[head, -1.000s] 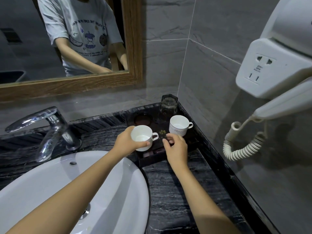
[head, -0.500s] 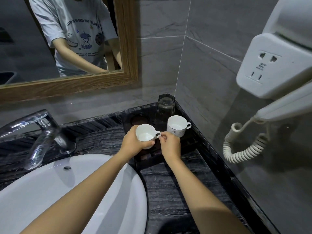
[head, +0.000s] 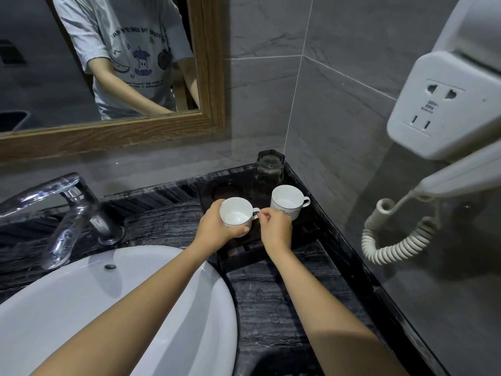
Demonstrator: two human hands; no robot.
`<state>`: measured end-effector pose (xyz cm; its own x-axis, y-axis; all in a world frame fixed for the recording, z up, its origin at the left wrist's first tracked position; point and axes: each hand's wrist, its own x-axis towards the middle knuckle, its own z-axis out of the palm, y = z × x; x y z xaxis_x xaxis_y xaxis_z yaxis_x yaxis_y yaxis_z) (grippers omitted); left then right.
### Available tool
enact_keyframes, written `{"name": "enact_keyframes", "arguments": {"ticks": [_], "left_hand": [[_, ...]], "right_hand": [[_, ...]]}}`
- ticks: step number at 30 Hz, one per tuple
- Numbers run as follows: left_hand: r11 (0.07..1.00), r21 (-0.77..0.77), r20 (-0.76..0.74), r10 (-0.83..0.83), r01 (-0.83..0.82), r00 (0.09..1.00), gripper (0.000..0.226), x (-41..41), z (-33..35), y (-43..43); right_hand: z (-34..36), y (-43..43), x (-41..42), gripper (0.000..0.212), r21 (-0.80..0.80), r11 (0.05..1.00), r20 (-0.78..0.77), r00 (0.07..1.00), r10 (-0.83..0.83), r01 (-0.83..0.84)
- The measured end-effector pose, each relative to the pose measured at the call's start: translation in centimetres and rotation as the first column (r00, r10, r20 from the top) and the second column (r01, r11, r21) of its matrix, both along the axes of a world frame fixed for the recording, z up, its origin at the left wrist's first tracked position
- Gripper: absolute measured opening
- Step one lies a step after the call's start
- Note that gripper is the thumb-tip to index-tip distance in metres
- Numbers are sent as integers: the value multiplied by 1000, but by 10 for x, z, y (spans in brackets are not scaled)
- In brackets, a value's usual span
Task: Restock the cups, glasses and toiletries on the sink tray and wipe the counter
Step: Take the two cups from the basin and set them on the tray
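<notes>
Cups are what I am placing: one white cup (head: pixel 235 215) sits in my left hand (head: pixel 217 227), held over the near-left part of the black tray (head: pixel 244 257) in the corner of the dark counter (head: pixel 271 308). My left fingers wrap the cup's body from the side and below, thumb along the near wall. My right hand (head: pixel 275 229) pinches the cup's small handle between thumb and fingertip, the other fingers curled in. I cannot tell whether the base already touches the tray, as my hand hides it.

A second white cup (head: pixel 287 202) stands on the tray just beside, its handle pointing right toward the wall. Behind it a clear glass (head: pixel 269 169) stands in the tray's far corner, and an empty round recess (head: pixel 227 191) shows to the glass's left.

My worry is the tight spacing. If I swing the held cup's handle round, my right knuckles could nudge the second cup and rock it into the glass. If I let go with the left before the base sits flat, the cup could tip off the tray's low rim toward the basin (head: pixel 108 308). The handle pinch alone looks too slight to carry the weight.
</notes>
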<state>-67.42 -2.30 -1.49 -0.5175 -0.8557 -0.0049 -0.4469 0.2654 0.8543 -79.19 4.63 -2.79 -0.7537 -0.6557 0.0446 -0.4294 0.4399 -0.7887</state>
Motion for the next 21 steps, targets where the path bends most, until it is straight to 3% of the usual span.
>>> {"name": "enact_keyframes", "arguments": {"ticks": [6,11,14,17,21], "left_hand": [[1000,22,20,-8,7,1000,71,1,1,-2],[999,40,53,-24,22,998,101,11,1,0],[1000,9,59,-10,9,998,88,24,1,4],[997,-70,183,29,-16,983,80,37,3,6],[990,-137,313,21,23,949,66,60,13,8]], "right_hand": [[0,-1,0,21,-3,1000,11,1000,21,-21],[3,13,4,22,-67,998,17,1000,6,-5],[2,25,7,23,-49,998,2,1000,30,-30],[3,32,8,26,29,996,-57,994,88,-86],[14,38,13,39,226,958,-169,961,217,-177]]}}
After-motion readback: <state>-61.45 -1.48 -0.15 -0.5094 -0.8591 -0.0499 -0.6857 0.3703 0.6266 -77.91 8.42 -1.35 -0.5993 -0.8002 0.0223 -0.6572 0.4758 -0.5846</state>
